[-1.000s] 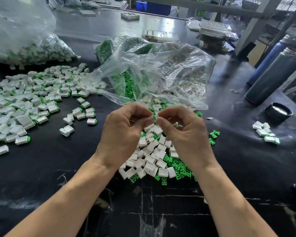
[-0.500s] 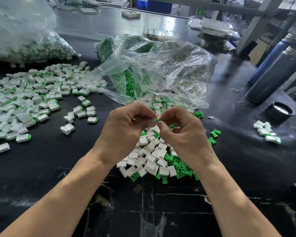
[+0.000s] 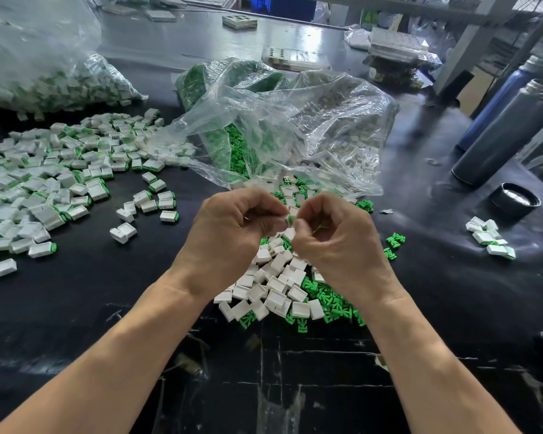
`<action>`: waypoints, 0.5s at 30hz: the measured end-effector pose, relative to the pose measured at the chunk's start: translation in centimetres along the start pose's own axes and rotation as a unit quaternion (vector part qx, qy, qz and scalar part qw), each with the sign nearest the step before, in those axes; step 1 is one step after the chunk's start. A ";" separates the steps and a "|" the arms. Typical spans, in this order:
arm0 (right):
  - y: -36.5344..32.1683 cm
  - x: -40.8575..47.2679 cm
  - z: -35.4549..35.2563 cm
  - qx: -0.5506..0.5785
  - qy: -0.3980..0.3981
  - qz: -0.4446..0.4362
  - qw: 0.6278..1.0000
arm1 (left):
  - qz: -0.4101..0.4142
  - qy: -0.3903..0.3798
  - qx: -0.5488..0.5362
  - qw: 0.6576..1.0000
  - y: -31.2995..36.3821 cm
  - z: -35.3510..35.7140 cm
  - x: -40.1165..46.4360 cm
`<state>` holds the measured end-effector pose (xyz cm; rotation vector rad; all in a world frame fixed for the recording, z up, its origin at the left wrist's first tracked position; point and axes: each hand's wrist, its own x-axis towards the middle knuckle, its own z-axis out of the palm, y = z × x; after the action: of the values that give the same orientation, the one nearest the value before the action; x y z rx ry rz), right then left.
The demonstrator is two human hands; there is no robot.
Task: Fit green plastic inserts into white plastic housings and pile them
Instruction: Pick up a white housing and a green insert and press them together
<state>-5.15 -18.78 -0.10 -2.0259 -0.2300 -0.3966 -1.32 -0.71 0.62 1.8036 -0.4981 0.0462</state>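
Observation:
My left hand [image 3: 232,228] and my right hand [image 3: 333,236] meet fingertip to fingertip above the table's middle. The left hand's fingers pinch a white housing [image 3: 283,221], mostly hidden by the fingers. The right hand pinches a green insert [image 3: 291,218] pressed against that housing, and another green piece [image 3: 319,228] shows under its curled fingers. Below the hands lies a heap of loose white housings [image 3: 273,286] mixed with green inserts [image 3: 329,303]. A wide spread of fitted white-and-green pieces [image 3: 44,183] covers the table's left side.
An open clear bag [image 3: 295,120] of green and white parts lies behind the hands. Another filled bag [image 3: 44,76] sits far left. Two dark flasks [image 3: 508,133] and a black lid [image 3: 515,200] stand at the right, near a small cluster of fitted pieces [image 3: 489,238].
Both hands have dropped slightly and stayed together; the green insert now shows more plainly between the fingertips, pushed against the housing.

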 end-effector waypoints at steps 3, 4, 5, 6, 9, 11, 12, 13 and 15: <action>0.6 0.3 -1.4 0.043 0.047 0.018 0.998 | -0.019 0.017 -0.012 1.000 -0.3 -0.7 0.3; 0.7 0.3 -1.7 0.064 0.062 0.024 0.996 | -0.023 0.020 -0.020 0.999 -0.3 -0.8 0.3; 0.7 0.3 -1.7 0.086 0.066 0.028 0.994 | -0.025 0.018 -0.026 0.999 -0.2 -0.8 0.3; 0.7 0.3 -1.5 0.104 0.059 0.031 0.992 | -0.027 0.011 -0.031 0.999 -0.1 -0.6 0.3; 0.7 0.2 -0.3 0.131 0.023 0.025 0.991 | -0.049 -0.006 -0.073 0.996 -0.1 0.0 0.2; 0.7 0.2 0.1 0.137 0.009 0.013 0.990 | -0.066 -0.007 -0.105 0.992 -0.3 0.1 0.3; 0.7 0.2 0.2 0.132 0.004 0.008 0.991 | -0.075 -0.008 -0.122 0.990 -0.3 0.0 0.3; 0.7 0.1 0.2 0.124 0.005 0.004 0.992 | -0.083 -0.009 -0.138 0.987 -0.3 -0.1 0.3; 0.7 0.1 0.4 0.108 0.015 0.000 0.994 | -0.099 -0.012 -0.160 0.982 -0.2 -0.1 0.3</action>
<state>-4.73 -18.81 -0.82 -1.8063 -0.2431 -0.3858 -0.90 -0.65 0.60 1.5288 -0.3200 -0.1828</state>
